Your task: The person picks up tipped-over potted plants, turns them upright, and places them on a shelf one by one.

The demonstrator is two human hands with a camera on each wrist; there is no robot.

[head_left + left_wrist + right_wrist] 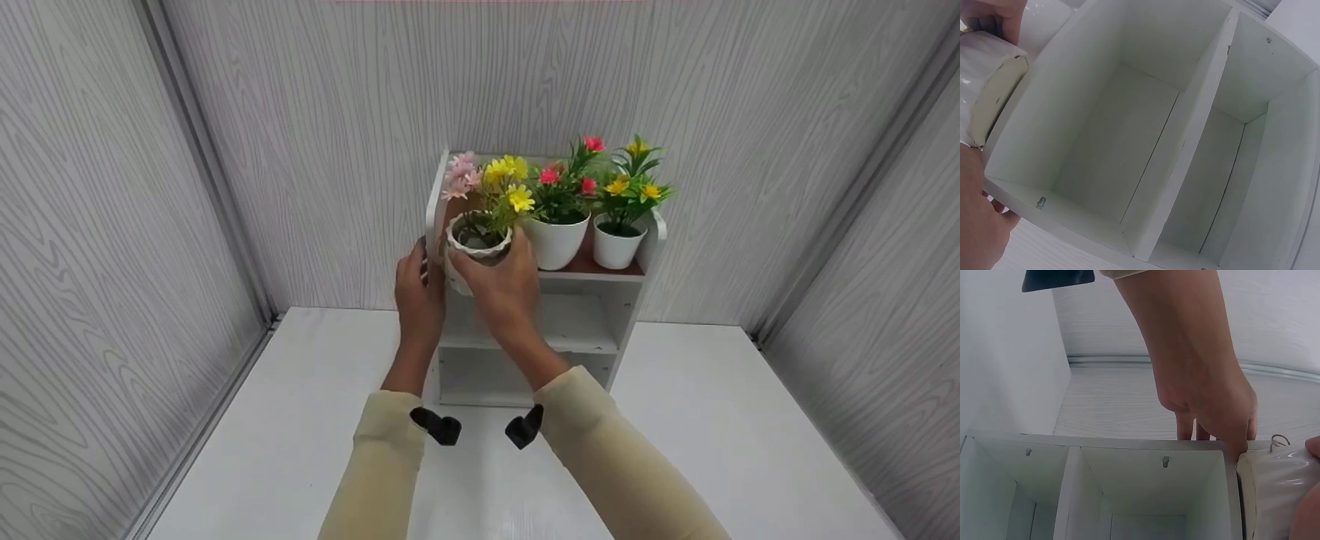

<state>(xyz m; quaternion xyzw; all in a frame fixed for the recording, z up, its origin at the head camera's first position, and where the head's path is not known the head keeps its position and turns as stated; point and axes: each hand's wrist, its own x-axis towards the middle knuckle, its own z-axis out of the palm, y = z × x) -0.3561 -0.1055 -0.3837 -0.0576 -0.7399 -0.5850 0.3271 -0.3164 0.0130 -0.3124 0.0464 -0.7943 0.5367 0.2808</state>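
My right hand [507, 289] grips a white flower pot [458, 283] with a scalloped rim, thumb and fingers on opposite sides. Pink flowers [462, 176] and yellow flowers [517, 196] rise from it. The pot is at the left end of the top level of a small white shelf [630, 311]. On the shelf's left side, my left hand [420, 292] holds the side panel. In the right wrist view, that hand's fingers reach down outside the panel, and its thumb lies near the pot's base [1246, 489].
Right of the held pot stand a white pot with red flowers [556, 244] and a smaller white pot with yellow-orange flowers [617, 249]. Two lower compartments face me. The shelf stands on a white table [300, 420], and a wood-grain wall [322, 150] rises behind.
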